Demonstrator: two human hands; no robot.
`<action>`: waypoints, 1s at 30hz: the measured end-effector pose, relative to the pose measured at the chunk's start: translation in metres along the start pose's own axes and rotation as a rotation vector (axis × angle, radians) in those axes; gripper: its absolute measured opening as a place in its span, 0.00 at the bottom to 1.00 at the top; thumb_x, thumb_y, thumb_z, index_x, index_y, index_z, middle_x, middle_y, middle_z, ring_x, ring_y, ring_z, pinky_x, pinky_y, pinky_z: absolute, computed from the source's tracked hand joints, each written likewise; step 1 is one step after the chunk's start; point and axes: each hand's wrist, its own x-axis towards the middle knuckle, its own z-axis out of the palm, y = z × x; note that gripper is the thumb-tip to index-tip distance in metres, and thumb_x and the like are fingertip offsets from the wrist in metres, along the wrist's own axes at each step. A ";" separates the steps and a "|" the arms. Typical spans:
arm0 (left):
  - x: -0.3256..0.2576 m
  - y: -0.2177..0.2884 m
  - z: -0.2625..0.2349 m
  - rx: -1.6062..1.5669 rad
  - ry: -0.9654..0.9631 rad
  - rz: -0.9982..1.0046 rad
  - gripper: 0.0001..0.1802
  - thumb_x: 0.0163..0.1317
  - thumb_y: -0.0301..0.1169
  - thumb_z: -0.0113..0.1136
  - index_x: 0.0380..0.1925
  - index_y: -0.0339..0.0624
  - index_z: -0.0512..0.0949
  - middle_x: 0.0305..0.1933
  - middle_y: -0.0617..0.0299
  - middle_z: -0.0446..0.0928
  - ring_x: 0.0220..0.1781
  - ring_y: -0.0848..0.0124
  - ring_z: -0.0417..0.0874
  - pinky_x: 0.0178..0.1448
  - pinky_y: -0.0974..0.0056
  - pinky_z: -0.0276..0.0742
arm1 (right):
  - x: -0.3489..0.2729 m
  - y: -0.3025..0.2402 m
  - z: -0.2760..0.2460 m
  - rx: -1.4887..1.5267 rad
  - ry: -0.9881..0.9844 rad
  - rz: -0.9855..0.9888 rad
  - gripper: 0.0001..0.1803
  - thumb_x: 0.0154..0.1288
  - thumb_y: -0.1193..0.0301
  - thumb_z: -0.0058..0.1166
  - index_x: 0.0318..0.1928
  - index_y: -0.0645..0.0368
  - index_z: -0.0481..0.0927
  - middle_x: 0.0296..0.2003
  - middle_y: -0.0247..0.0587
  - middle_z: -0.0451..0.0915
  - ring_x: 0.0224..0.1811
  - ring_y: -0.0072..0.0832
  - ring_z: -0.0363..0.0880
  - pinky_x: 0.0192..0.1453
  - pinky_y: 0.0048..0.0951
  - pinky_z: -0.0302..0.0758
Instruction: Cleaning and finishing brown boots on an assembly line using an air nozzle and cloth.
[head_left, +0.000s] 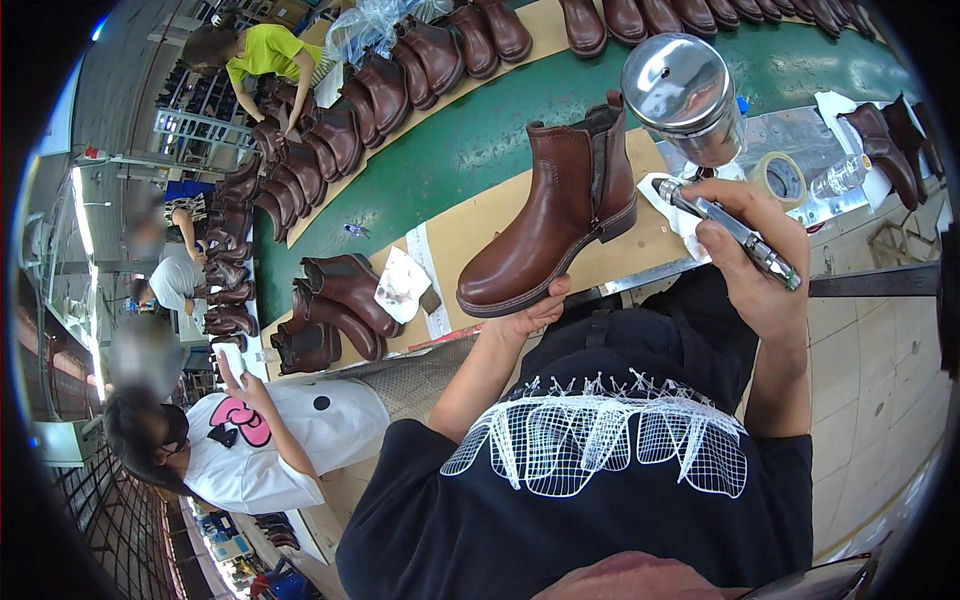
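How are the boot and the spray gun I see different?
The boot is mostly brown; the spray gun is mostly silver. The left hand holds the boot; the right hand holds the spray gun. The boot has a rounded toe; the spray gun has a big round cup. Both look shiny.

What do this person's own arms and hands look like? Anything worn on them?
The left hand and right hand are bare, with no gloves or watch showing. The forearms are uncovered; short black sleeves cover the upper arms.
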 end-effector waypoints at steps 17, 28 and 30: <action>0.009 0.002 0.014 0.059 0.052 0.085 0.35 0.71 0.56 0.46 0.65 0.41 0.65 0.37 0.42 0.74 0.12 0.72 0.66 0.17 0.69 0.62 | -0.026 0.004 0.004 -0.207 -0.182 -0.001 0.14 0.56 0.69 0.68 0.43 0.56 0.85 0.32 0.35 0.86 0.30 0.25 0.80 0.41 0.27 0.62; 0.011 -0.006 0.025 0.167 0.128 0.244 0.44 0.65 0.64 0.45 0.65 0.35 0.64 0.51 0.39 0.73 0.46 0.39 0.78 0.20 0.55 0.80 | -0.010 -0.006 -0.001 -0.193 -0.045 -0.075 0.15 0.58 0.65 0.68 0.44 0.56 0.85 0.35 0.34 0.85 0.34 0.25 0.79 0.45 0.26 0.64; 0.011 -0.006 0.027 0.164 0.119 0.245 0.44 0.65 0.64 0.45 0.66 0.35 0.64 0.51 0.39 0.73 0.46 0.39 0.78 0.21 0.55 0.81 | -0.013 -0.003 0.000 -0.195 -0.090 -0.050 0.14 0.58 0.66 0.68 0.44 0.56 0.85 0.35 0.33 0.86 0.32 0.24 0.79 0.43 0.26 0.63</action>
